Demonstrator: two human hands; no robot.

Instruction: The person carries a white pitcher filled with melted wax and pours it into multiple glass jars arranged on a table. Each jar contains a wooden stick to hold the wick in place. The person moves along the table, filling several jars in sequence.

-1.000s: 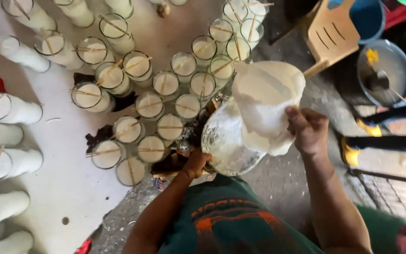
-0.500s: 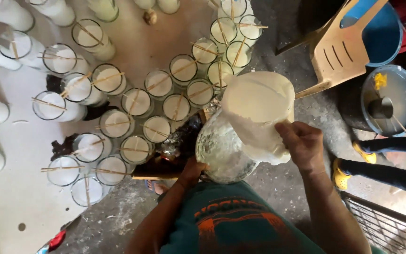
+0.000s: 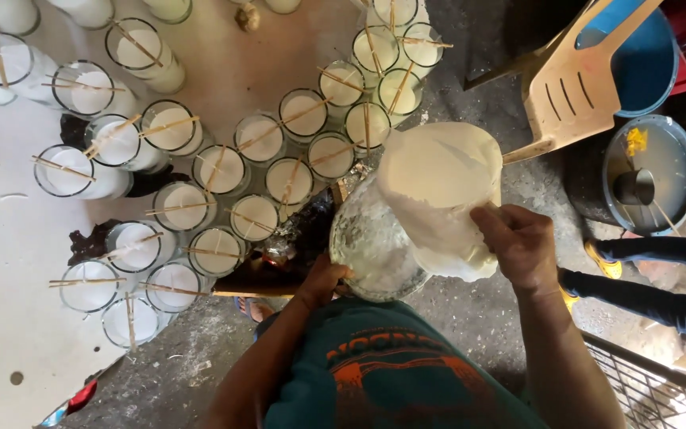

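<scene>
Now the big wax-covered jug [image 3: 438, 191] sits closer over the rows of glass jars [image 3: 224, 171] than it did a second ago, and it leans toward them a little more. The right hand [image 3: 522, 246] is closed tight around the jug's side, maybe on a handle, but the wax hides that part. The left hand [image 3: 323, 280] is curled under the jug's round, crusty bottom [image 3: 371, 246], holding it up from below. The jug's wide mouth is full of pale, creamy wax, and it points at the nearest jars. Each jar has a thin stick [image 3: 168, 125] laid across its top. Most jars look white inside. It seems the pouring is about to go on at the next jar. A tan chair [image 3: 573, 87] and a grey bucket [image 3: 649, 171] stand off to the right.
</scene>
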